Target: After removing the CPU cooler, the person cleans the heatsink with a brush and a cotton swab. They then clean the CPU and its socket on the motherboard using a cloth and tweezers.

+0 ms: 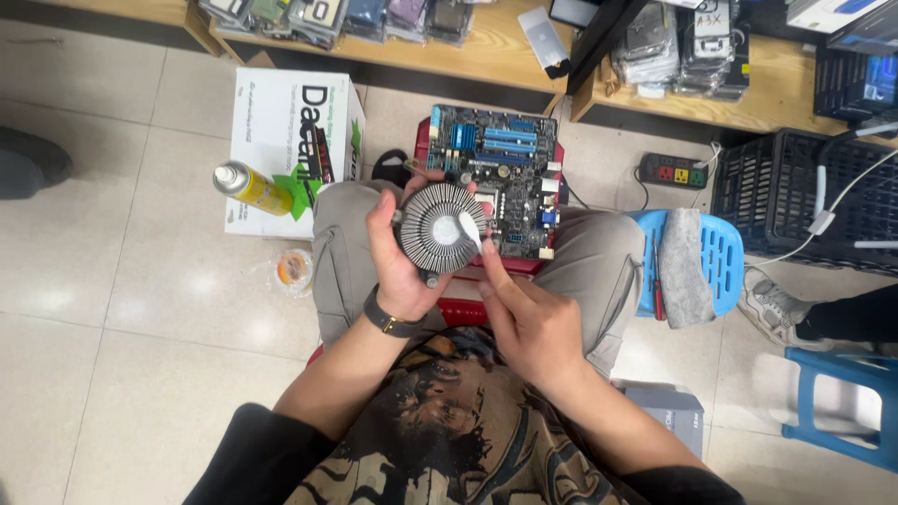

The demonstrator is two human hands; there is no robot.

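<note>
My left hand (398,266) grips a round finned heatsink (440,227) by its left edge, its flat metal centre facing up. My right hand (528,313) holds a small white wipe (469,228) between thumb and forefinger and presses it on the heatsink's centre. A blue computer mainboard (500,173) lies on a red stool just beyond the heatsink, between my knees. A dark wristwatch (388,321) sits on my left wrist.
A white cardboard box (281,122) stands on the floor at left with a yellow spray can (248,187) on it and a tape roll (294,268) beside it. A blue stool (720,262) with a grey cloth and screwdriver stands right. A black crate (795,196) and power strip (673,171) lie beyond.
</note>
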